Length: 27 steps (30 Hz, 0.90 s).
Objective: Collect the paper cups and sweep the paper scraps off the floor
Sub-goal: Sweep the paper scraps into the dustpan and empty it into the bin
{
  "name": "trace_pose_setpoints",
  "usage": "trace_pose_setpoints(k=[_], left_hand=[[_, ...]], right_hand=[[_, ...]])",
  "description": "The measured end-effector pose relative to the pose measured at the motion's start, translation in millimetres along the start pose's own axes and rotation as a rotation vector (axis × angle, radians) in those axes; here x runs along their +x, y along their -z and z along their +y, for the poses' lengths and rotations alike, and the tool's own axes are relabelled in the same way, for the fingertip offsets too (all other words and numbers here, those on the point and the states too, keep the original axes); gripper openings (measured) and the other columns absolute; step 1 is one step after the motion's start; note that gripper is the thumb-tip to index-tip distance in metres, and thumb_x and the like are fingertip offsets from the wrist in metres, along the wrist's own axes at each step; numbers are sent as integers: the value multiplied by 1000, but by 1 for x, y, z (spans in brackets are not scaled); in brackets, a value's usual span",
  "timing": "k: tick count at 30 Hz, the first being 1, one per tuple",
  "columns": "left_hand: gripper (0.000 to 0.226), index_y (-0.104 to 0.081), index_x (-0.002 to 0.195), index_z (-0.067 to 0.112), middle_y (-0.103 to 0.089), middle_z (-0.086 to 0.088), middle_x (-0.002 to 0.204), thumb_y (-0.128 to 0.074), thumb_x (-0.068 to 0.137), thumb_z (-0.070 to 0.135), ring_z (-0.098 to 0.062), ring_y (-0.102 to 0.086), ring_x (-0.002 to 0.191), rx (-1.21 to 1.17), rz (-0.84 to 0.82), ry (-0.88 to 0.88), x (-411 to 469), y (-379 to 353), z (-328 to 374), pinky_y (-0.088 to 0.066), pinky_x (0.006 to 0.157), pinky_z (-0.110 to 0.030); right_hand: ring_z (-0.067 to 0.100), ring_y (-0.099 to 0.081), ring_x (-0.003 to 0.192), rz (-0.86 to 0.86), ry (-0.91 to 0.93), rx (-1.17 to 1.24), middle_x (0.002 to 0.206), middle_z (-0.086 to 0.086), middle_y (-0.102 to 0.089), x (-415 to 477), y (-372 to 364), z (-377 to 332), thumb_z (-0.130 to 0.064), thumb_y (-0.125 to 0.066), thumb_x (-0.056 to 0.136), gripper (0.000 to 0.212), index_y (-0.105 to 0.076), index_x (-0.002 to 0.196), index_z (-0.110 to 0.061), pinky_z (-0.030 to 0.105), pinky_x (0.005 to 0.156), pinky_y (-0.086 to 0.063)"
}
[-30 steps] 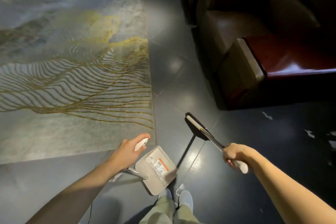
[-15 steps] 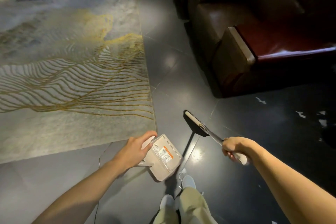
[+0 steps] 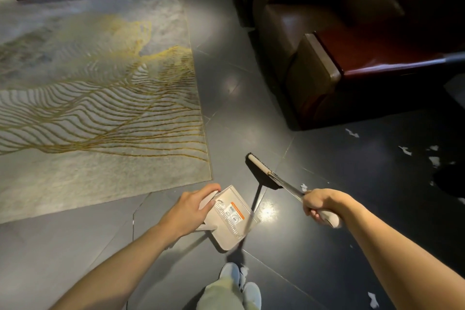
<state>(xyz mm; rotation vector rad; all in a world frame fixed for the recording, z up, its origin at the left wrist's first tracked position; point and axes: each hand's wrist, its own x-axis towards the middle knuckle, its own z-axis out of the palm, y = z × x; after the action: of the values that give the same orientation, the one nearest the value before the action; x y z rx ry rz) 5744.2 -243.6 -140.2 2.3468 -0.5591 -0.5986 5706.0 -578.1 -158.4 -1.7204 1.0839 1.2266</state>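
Broom slants away and leftward from the right hand, which is clenched round its pale grip, with the black brush head toward the rug's near corner. The left hand grasps the dustpan by its handle. Paper scraps dot the dark floor well to the right, beside the sofa.

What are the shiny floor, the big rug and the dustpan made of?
The floor looks like polished dark stone or tile: it mirrors the lights and has thin joint lines. The rug looks like woven fabric, matte, grey with gold wavy lines. The dustpan in the left hand seems smooth pale plastic with a printed sticker; painted metal is possible.
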Motion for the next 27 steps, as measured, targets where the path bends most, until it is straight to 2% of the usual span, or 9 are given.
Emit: trace_pose_setpoints(k=[3, 5, 10, 13, 17, 20, 23, 25, 27], left_hand=[[30, -41, 108, 54, -51, 35, 76, -50, 96, 28, 11, -54, 81, 1, -34, 0, -4, -9, 3, -43, 62, -16], [30, -40, 108, 56, -52, 35, 77, -49, 96, 30, 11, -53, 83, 0, -68, -3, -2, -10, 4, -43, 62, -15], [28, -42, 106, 52, -52, 29, 78, -50, 96, 28, 11, -53, 81, 11, -119, -28, 10, -13, 5, -41, 63, -10], [23, -47, 108, 50, -49, 30, 79, -49, 96, 30, 16, -50, 81, 44, -167, -52, 16, -18, 6, -37, 63, -4], [28, -40, 102, 57, -51, 37, 74, -48, 97, 31, 14, -51, 83, 51, -190, -64, 18, -24, 5, -40, 65, -9], [31, -38, 105, 59, -53, 38, 78, -48, 96, 32, 11, -53, 83, 50, -170, -59, 19, -27, 1, -43, 66, -13], [28, -38, 106, 59, -59, 24, 85, -48, 96, 34, 1, -56, 80, 43, -139, -64, 21, -31, 1, -46, 70, -21], [31, -38, 107, 57, -64, 12, 93, -50, 96, 30, -7, -58, 83, 45, -116, -83, 23, -33, 4, -48, 76, -30], [34, -40, 109, 54, -65, 5, 99, -51, 95, 25, -15, -59, 89, 55, -104, -96, 22, -35, 7, -47, 82, -32]], right_hand=[[9, -42, 30, 10, 26, 56, 46, 7, -46, -7, -2, 6, 1, -45, 88, 43, -40, 130, -5, 15, 36, -40], [9, -42, 30, 11, 43, 122, 54, 9, -48, -10, -2, 5, 2, -46, 89, 44, -41, 132, -5, 15, 36, -40], [11, -44, 30, 109, 52, 189, 68, 13, -51, -17, 15, 12, 2, -51, 87, 36, -52, 122, -1, 15, 36, -40], [11, -43, 25, 199, 75, 184, 66, 13, -52, -21, 24, 28, 5, -48, 84, 28, -57, 110, 1, 13, 35, -38], [16, -48, 34, 324, 98, 74, 56, 9, -54, -14, 36, 59, 1, -43, 81, 19, -61, 85, -1, 19, 40, -39], [18, -53, 44, 354, 65, -5, 60, 9, -59, -1, 42, 81, -2, -46, 80, 17, -61, 87, -3, 21, 42, -42], [19, -57, 51, 287, 32, -57, 64, 9, -60, 15, 36, 101, -1, -47, 81, 14, -61, 84, -2, 24, 48, -45], [15, -54, 44, 192, 79, -2, 54, 7, -58, 16, 19, 112, 3, -45, 83, 13, -57, 78, 3, 23, 46, -42], [12, -52, 43, 126, 137, -4, 56, 6, -56, 9, -7, 118, 4, -41, 86, 14, -54, 90, 6, 23, 44, -42]])
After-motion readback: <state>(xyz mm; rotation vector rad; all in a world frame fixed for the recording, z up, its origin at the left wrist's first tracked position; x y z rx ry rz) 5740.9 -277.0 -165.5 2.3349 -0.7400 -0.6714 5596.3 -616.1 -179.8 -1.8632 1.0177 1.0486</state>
